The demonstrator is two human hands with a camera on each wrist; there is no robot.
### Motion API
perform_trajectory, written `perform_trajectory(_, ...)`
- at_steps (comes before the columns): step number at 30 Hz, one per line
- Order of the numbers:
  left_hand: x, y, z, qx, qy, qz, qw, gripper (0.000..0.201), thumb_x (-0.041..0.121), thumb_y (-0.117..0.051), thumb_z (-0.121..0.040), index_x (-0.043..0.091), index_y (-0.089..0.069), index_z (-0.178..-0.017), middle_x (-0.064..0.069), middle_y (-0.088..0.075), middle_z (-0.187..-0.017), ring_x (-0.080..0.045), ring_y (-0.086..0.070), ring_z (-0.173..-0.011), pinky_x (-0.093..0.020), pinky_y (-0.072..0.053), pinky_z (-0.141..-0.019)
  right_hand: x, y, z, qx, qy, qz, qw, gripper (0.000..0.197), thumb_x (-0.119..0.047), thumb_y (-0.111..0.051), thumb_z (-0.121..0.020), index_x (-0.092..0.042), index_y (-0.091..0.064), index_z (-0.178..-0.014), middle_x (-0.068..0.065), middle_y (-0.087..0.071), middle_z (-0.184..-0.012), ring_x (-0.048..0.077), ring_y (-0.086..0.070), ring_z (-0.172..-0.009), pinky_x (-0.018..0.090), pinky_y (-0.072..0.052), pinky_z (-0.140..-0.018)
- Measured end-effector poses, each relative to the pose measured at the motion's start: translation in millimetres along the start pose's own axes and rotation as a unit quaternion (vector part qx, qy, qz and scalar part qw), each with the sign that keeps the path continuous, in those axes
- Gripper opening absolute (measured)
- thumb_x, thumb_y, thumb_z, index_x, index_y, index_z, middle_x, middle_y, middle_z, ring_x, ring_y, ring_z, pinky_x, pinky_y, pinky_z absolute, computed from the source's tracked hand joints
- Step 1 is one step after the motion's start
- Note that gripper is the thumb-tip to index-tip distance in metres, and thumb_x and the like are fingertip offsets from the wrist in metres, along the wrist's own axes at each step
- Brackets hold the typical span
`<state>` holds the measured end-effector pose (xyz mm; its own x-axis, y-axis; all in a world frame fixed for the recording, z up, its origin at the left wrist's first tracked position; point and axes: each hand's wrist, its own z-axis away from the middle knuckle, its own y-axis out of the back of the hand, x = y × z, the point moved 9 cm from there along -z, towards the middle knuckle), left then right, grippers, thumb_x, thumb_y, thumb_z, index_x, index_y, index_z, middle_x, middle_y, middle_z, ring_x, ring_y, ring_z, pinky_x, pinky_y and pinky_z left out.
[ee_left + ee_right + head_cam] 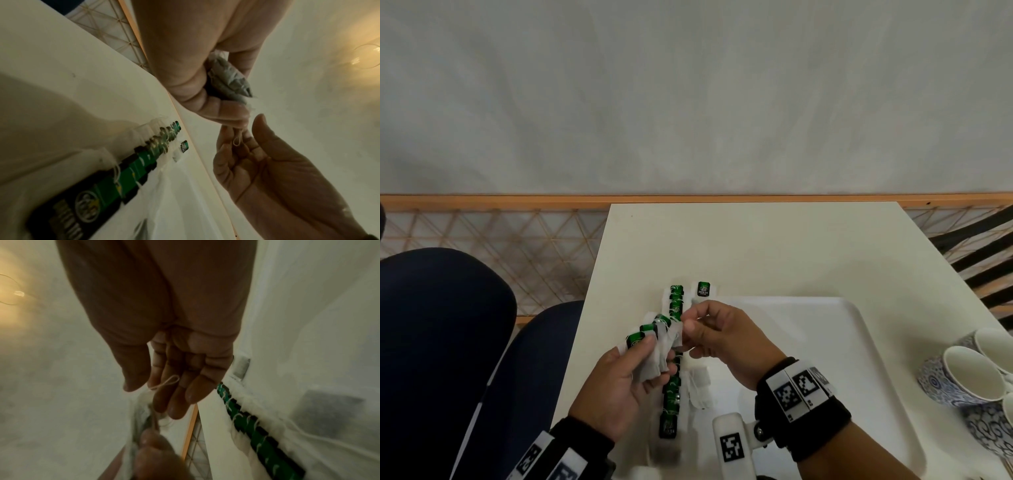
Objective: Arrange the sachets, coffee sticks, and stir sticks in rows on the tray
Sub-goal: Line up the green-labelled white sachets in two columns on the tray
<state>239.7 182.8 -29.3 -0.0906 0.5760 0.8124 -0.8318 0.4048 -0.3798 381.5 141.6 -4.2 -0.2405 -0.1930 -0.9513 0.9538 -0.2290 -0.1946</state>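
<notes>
**Tea bags: row still being laid**

Left hand [616, 383] is gripping a bunch of tea bags [650, 346] above the table [756, 246]. Right hand [722, 337] is pinching one bag's string [164, 384]; next, probably freeing it for the row [671, 394] on the tray [859, 342].

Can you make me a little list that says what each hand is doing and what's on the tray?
left hand: holds a bunch of tea bags with green tags
right hand: fingers at a loop of string from the bunch
tray: white, a row of green-tagged tea bags along its left edge
cups: patterned, right of the tray
</notes>
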Motion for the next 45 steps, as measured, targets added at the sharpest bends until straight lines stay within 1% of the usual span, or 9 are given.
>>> perform_trajectory(5,8,10,3,-0.004,-0.014,0.04,0.999,0.036,0.024,-0.055,-0.083,-0.002,-0.064,-0.106,-0.016,-0.066,-0.081,-0.02,-0.064,-0.066,-0.024,-0.054,-0.052,3,33,7,0.078,0.012,0.321,0.944,0.006,-0.02,-0.07,-0.086,-0.021,-0.066,-0.09,-0.003,-0.07,-0.082,0.006,-0.063,-0.075,0.016,-0.047,-0.071)
perform_trajectory(8,6,20,7,0.001,-0.015,0.059,0.998,0.038,0.02,-0.056,-0.081,-0.002,-0.06,-0.111,-0.014,-0.066,-0.082,-0.016,-0.065,-0.063,-0.024,-0.054,-0.051,21,19,15,-0.037,0.015,0.502,0.864,0.012,-0.027,-0.071,-0.082,-0.026,-0.069,-0.093,-0.017,-0.059,-0.08,-0.004,-0.054,-0.072,0.009,-0.043,-0.069)
perform_trajectory(13,-5,30,14,0.012,-0.014,0.031,0.999,0.038,0.022,-0.058,-0.079,-0.001,-0.062,-0.109,-0.015,-0.067,-0.082,-0.018,-0.063,-0.064,-0.024,-0.053,-0.053,59,5,28,-0.109,-0.013,0.645,0.756,0.043,-0.046,-0.073,-0.074,-0.033,-0.056,-0.112,-0.006,-0.053,-0.11,0.016,-0.048,-0.103,0.035,-0.048,-0.088)
perform_trajectory(16,-10,30,15,0.016,-0.007,0.023,1.0,0.04,0.021,-0.058,-0.078,-0.004,-0.062,-0.109,-0.014,-0.067,-0.079,-0.017,-0.063,-0.063,-0.024,-0.053,-0.052,58,-6,26,-0.103,0.011,0.685,0.721,0.029,-0.037,-0.058,-0.086,-0.025,-0.055,-0.112,0.001,-0.053,-0.108,0.024,-0.051,-0.099,0.04,-0.05,-0.082)
perform_trajectory(25,-13,36,16,0.026,-0.002,0.029,0.999,0.046,0.023,-0.057,-0.079,-0.01,-0.058,-0.112,-0.014,-0.063,-0.076,-0.019,-0.059,-0.063,-0.025,-0.05,-0.054,26,9,18,-0.078,0.029,0.61,0.788,0.012,-0.026,-0.061,-0.085,-0.023,-0.068,-0.094,-0.005,-0.062,-0.1,0.011,-0.055,-0.088,0.029,-0.05,-0.084)
perform_trajectory(29,-15,33,16,0.022,0.006,0.023,0.999,0.042,0.021,-0.058,-0.078,-0.006,-0.06,-0.111,-0.014,-0.065,-0.076,-0.02,-0.059,-0.063,-0.025,-0.051,-0.051,45,-8,26,-0.148,0.041,0.685,0.712,0.023,-0.029,-0.063,-0.085,-0.025,-0.067,-0.108,-0.004,-0.059,-0.117,0.018,-0.051,-0.106,0.036,-0.046,-0.09)
perform_trajectory(35,-17,34,17,0.025,0.006,0.016,1.0,0.043,0.021,-0.058,-0.079,-0.007,-0.059,-0.111,-0.015,-0.067,-0.079,-0.021,-0.06,-0.065,-0.025,-0.052,-0.051,53,-23,26,-0.156,0.085,0.791,0.585,0.016,-0.014,-0.059,-0.087,-0.009,-0.063,-0.102,0.009,-0.06,-0.1,0.027,-0.056,-0.086,0.037,-0.042,-0.074)
perform_trajectory(42,-19,34,18,0.026,0.008,0.01,1.0,0.039,0.019,-0.059,-0.077,-0.005,-0.061,-0.107,-0.015,-0.067,-0.078,-0.019,-0.061,-0.061,-0.025,-0.051,-0.05,61,-20,23,-0.173,0.064,0.809,0.558,0.007,-0.018,-0.072,-0.072,-0.014,-0.066,-0.072,0.003,-0.057,-0.069,0.021,-0.052,-0.058,0.031,-0.042,-0.057)
perform_trajectory(45,-20,39,18,0.036,0.007,0.01,0.999,0.036,0.019,-0.059,-0.079,-0.002,-0.062,-0.108,-0.016,-0.068,-0.079,-0.02,-0.062,-0.064,-0.027,-0.05,-0.053,46,-14,19,-0.126,0.085,0.78,0.607,0.01,-0.019,-0.069,-0.066,-0.017,-0.06,-0.062,0.0,-0.053,-0.061,0.018,-0.046,-0.05,0.027,-0.033,-0.052)
